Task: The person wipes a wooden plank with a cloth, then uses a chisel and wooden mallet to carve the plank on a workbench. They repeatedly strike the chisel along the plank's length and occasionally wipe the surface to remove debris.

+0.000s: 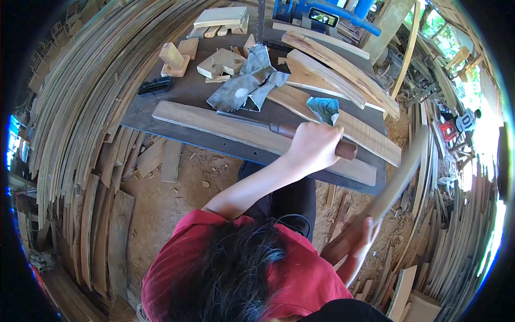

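Observation:
My left hand (pixel 316 144) is closed around the dark wooden handle of a chisel (pixel 347 149). Its long, narrow metal blade points left, low over a pale flat board (pixel 214 122) along the table's near edge. To the right of the table, my right hand (pixel 366 236) grips a long piece of wood (pixel 394 188) by its lower part. That wood slants up to the right, and its upper end is smeared by motion. Just beyond my left hand lie a rolled sheet of greenish paper (pixel 323 109) and a torn grey cloth (pixel 249 83).
The dark table (pixel 188 94) also carries several shaped wooden pieces (pixel 343 75), a block with nails (pixel 221 63) and a black clamp-like item (pixel 154 86). Blue machinery (pixel 343 16) stands behind. Stacked wood strips (pixel 80 107) crowd the left side. A person (pixel 465 121) is far right.

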`<state>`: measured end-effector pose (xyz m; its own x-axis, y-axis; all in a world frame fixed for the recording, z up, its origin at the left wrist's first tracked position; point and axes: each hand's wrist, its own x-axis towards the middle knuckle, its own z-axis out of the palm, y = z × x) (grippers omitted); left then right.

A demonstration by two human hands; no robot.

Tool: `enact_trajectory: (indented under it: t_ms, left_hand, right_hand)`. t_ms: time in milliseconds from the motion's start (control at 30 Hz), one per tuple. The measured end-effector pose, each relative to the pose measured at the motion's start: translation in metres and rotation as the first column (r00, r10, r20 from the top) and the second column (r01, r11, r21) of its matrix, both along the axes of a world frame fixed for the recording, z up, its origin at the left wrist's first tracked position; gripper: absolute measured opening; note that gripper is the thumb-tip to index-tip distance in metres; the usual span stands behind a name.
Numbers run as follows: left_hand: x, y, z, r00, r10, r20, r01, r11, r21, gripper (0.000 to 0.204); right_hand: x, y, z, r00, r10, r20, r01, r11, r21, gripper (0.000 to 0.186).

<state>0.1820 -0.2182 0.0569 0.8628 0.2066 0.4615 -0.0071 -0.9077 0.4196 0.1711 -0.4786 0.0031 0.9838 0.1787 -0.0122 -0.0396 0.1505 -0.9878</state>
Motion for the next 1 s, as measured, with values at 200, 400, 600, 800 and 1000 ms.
enact_trajectory:
  t_ms: [200, 400, 600, 800, 1000]
  left_hand:
    - [-0.005, 0.004, 0.005, 1.0, 0.006, -0.011, -0.006, 1.0, -0.012, 0.019]
    - [-0.018, 0.032, -0.003, 0.997, 0.07, 0.028, -0.071, 0.997, 0.031, 0.019]
    - [-0.025, 0.036, -0.002, 0.996, 0.068, 0.057, -0.067, 0.997, -0.022, 0.017]
    - [-0.035, 0.062, -0.014, 0.988, 0.139, 0.063, -0.142, 0.989, 0.037, 0.015]
    - [-0.044, 0.07, -0.017, 0.991, 0.134, 0.023, -0.135, 0.991, 0.02, 0.017]
  right_hand:
    - [0.002, 0.021, -0.011, 0.968, 0.229, 0.104, -0.231, 0.973, 0.006, 0.051]
    - [-0.006, 0.029, 0.0, 0.974, 0.226, 0.012, -0.225, 0.973, -0.05, 0.049]
    - [-0.002, 0.037, -0.022, 0.991, 0.075, 0.11, -0.083, 0.995, 0.064, 0.058]
    - [-0.012, 0.055, -0.014, 0.915, 0.304, 0.264, -0.209, 0.919, -0.335, 0.056]
    - [-0.015, 0.066, -0.014, 0.992, 0.015, 0.127, -0.024, 0.998, 0.065, 0.054]
